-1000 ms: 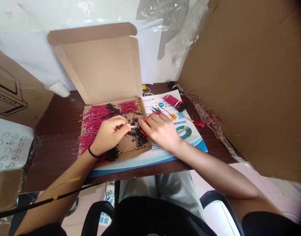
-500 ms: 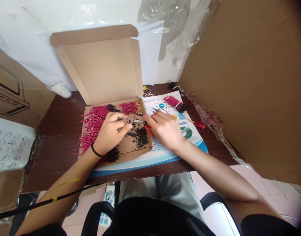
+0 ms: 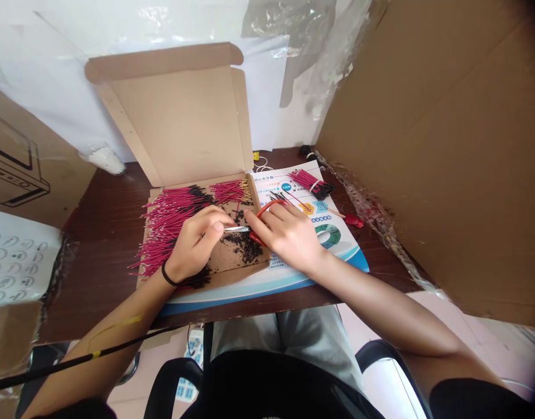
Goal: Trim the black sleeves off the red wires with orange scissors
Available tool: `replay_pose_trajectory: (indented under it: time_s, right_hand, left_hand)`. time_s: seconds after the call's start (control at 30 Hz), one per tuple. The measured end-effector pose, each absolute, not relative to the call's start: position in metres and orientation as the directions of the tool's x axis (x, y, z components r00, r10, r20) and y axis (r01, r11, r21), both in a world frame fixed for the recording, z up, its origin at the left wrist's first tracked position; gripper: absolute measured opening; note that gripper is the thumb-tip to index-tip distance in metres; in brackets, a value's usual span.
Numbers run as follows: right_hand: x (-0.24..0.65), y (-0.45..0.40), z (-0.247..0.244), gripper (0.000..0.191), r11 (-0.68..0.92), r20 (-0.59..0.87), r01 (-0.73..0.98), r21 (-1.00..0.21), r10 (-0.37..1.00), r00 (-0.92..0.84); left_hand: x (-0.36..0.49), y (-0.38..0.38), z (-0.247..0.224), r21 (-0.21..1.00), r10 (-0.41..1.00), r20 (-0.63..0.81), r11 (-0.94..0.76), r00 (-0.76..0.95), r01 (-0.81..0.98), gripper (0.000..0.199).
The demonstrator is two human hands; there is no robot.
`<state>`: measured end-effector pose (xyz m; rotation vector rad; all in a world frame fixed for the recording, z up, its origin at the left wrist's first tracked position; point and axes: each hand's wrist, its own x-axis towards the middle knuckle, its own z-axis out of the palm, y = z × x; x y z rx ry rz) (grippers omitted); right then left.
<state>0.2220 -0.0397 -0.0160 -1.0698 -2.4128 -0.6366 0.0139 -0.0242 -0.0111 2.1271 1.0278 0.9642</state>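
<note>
Red-handled steel scissors (image 3: 262, 210) are gripped in the right hand (image 3: 284, 235), blades lying near level, long axis pointing left to the left hand (image 3: 192, 247). Left fingers curl at the blade tips; any hold there cannot be determined. Blades sit mid-tray in an open brown cardboard box (image 3: 175, 122), above black clippings (image 3: 245, 247).

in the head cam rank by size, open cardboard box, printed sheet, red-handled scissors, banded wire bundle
1. Open cardboard box, counting its raised lid
2. Printed sheet, partly under the box
3. Red-handled scissors and banded wire bundle: they look alike, and the right hand hides part of the scissors, so I can't rank them
</note>
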Motion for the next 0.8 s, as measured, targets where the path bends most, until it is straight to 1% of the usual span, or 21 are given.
replay_pose_trajectory:
  time_s: [0.13,0.23,0.37,0.43,0.5,0.57,0.63,0.67,0.73,0.77,0.8]
  right_hand:
    - [0.22,-0.041,-0.017,0.028,0.647,0.486,0.727,0.229,0.572,-0.661]
    - [0.221,-0.04,-0.018,0.028,0.645,0.472,0.737,0.202,0.595,-0.651]
    - [0.224,-0.038,-0.017,0.027,0.561,0.498,0.797,0.222,0.638,-0.588]
    - [0.225,-0.038,-0.016,0.025,0.512,0.515,0.832,0.213,0.665,-0.541]
    - [0.225,-0.037,-0.017,0.023,0.495,0.522,0.851,0.176,0.686,-0.507]
    - [0.225,-0.037,-0.019,0.023,0.512,0.522,0.85,0.126,0.694,-0.496]
    - [0.225,-0.036,-0.021,0.025,0.533,0.526,0.841,0.087,0.693,-0.493]
    - [0.225,-0.036,-0.022,0.026,0.541,0.528,0.838,0.074,0.691,-0.493]
    - [0.225,-0.036,-0.023,0.027,0.549,0.527,0.834,0.057,0.693,-0.492]
    - [0.225,-0.037,-0.023,0.028,0.553,0.521,0.832,0.049,0.696,-0.494]
    - [0.225,-0.037,-0.023,0.029,0.557,0.515,0.83,0.04,0.7,-0.495]
  left_hand:
    - [0.019,-0.026,-0.013,0.74,0.866,0.256,-0.461,0.43,0.49,0.021]
    - [0.021,-0.026,-0.011,0.731,0.9,0.243,-0.416,0.362,0.541,0.021]
    - [0.019,-0.022,-0.009,0.744,0.951,0.25,-0.308,0.181,0.593,0.02]
    - [0.018,-0.021,-0.011,0.714,0.947,0.285,-0.314,0.149,0.626,0.017]
    - [0.018,-0.02,-0.016,0.654,0.926,0.331,-0.363,0.18,0.664,0.008]
    - [0.019,-0.02,-0.021,0.576,0.898,0.36,-0.428,0.253,0.697,0.011]
    - [0.019,-0.019,-0.025,0.489,0.858,0.385,-0.503,0.341,0.713,0.009]
    - [0.018,-0.019,-0.026,0.452,0.837,0.39,-0.538,0.384,0.712,0.015]
    - [0.017,-0.019,-0.027,0.413,0.812,0.379,-0.578,0.444,0.704,0.027]
    - [0.017,-0.019,-0.026,0.41,0.81,0.37,-0.582,0.455,0.702,0.026]
    - [0.017,-0.019,-0.025,0.413,0.814,0.36,-0.577,0.456,0.704,0.019]
